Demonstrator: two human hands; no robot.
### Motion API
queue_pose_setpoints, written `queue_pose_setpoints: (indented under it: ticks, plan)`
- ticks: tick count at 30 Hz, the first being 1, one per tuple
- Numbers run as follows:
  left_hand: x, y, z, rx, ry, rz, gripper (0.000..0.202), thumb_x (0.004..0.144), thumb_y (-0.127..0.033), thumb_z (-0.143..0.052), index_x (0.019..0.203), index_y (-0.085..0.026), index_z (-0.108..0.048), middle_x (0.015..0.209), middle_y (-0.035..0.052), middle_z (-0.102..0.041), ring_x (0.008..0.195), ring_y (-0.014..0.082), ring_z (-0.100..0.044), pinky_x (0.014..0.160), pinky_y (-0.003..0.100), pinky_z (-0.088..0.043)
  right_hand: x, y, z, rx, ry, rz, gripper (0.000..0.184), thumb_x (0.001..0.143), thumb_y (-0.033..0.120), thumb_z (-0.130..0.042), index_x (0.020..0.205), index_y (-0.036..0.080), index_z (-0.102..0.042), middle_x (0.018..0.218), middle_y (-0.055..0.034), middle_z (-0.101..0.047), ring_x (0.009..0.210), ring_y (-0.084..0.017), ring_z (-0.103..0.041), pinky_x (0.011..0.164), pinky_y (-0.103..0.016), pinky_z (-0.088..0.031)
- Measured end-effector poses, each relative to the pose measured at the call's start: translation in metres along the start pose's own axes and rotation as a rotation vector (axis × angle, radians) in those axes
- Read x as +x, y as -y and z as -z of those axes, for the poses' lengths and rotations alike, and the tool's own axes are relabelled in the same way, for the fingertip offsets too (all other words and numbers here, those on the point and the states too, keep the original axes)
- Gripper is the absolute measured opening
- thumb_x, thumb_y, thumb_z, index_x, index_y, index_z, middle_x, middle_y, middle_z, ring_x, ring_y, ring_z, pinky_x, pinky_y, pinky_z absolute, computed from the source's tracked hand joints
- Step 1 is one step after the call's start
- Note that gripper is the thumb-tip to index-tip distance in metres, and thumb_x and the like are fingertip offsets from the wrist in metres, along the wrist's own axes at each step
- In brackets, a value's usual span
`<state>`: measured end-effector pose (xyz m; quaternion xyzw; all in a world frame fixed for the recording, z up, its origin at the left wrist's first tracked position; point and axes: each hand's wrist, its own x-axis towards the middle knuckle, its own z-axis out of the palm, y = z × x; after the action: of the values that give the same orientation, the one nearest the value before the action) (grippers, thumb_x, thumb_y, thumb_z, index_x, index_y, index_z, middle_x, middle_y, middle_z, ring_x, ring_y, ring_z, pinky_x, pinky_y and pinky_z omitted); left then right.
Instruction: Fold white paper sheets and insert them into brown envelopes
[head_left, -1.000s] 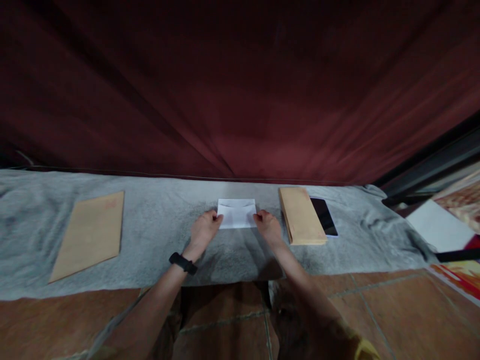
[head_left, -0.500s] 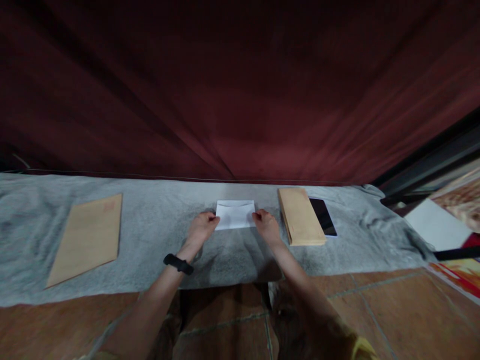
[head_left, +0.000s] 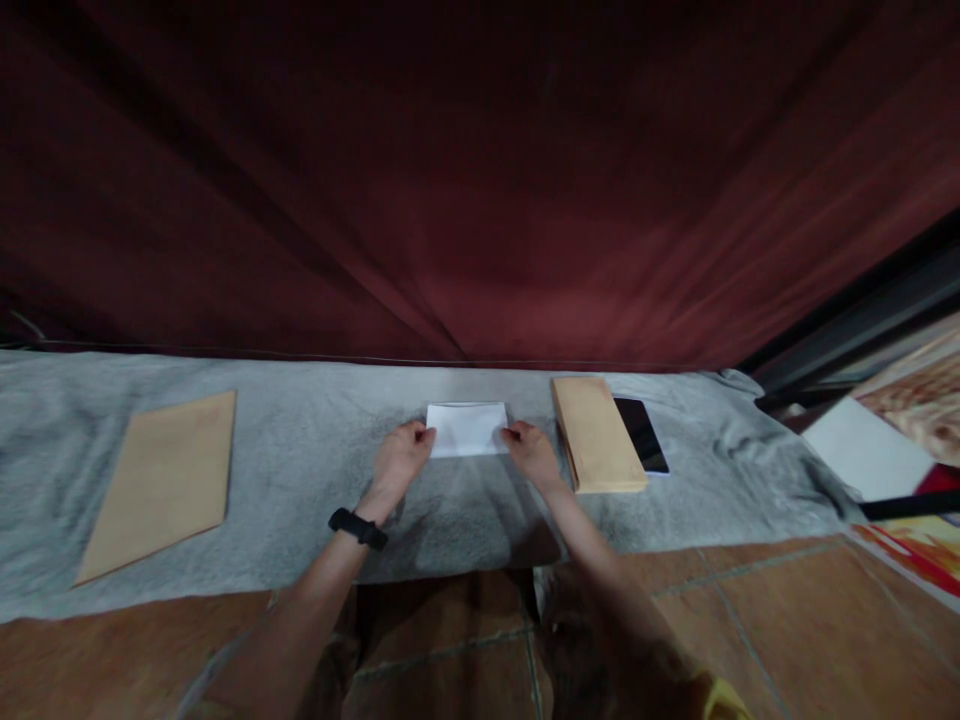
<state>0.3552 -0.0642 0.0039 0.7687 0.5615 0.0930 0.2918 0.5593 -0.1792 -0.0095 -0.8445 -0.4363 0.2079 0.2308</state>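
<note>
A small white envelope lies flat on a grey cloth in front of me. My left hand, with a black band on its wrist, pinches the envelope's left edge. My right hand pinches its right edge. Both hands have their fingers curled and rest on the cloth. The envelope's flap looks folded down.
A stack of brown envelopes lies just right of my right hand, with a dark phone beside it. A single brown envelope lies far left. A dark red curtain hangs behind. Tiled floor runs below; papers sit at right.
The envelope's flap, visible as a crease line earlier, now looks flat. My hands have stayed at its two edges; the view has shifted slightly.
</note>
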Motion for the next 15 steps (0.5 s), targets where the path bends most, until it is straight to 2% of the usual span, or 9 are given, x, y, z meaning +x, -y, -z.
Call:
queue_pose_setpoints:
  ticks: [4,8,15]
  plan:
    - [0.004,0.013,-0.003,-0.246,0.051,-0.037,0.026,0.084,-0.042,-0.055,0.073,-0.021,-0.065,0.059,-0.0006,-0.060,0.059,0.0170,-0.057,0.056,0.026,-0.036,-0.001,0.004,-0.001,-0.113,-0.004,-0.024,0.028,0.101,0.036,-0.052,0.103,0.021,-0.075,0.101,-0.0075,-0.078,0.093,-0.020,-0.073,0.073,-0.023,-0.046]
    - [0.007,0.024,-0.006,-0.423,0.114,-0.066,0.024,0.074,-0.044,-0.062,0.070,-0.020,-0.065,0.060,-0.0013,-0.061,0.057,0.0166,-0.057,0.056,0.027,-0.039,-0.001,0.006,-0.001,-0.165,0.003,-0.026,0.029,0.103,0.037,-0.050,0.108,0.021,-0.074,0.104,-0.0070,-0.079,0.097,-0.019,-0.073,0.074,-0.022,-0.046]
    - [0.007,0.019,-0.007,-0.292,0.058,-0.005,0.016,0.078,-0.034,-0.062,0.069,-0.022,-0.066,0.058,-0.0014,-0.062,0.058,0.0165,-0.058,0.055,0.026,-0.037,-0.005,0.012,-0.001,-0.248,-0.020,-0.033,0.029,0.104,0.036,-0.048,0.109,0.021,-0.073,0.104,-0.0085,-0.079,0.097,-0.020,-0.074,0.074,-0.022,-0.047]
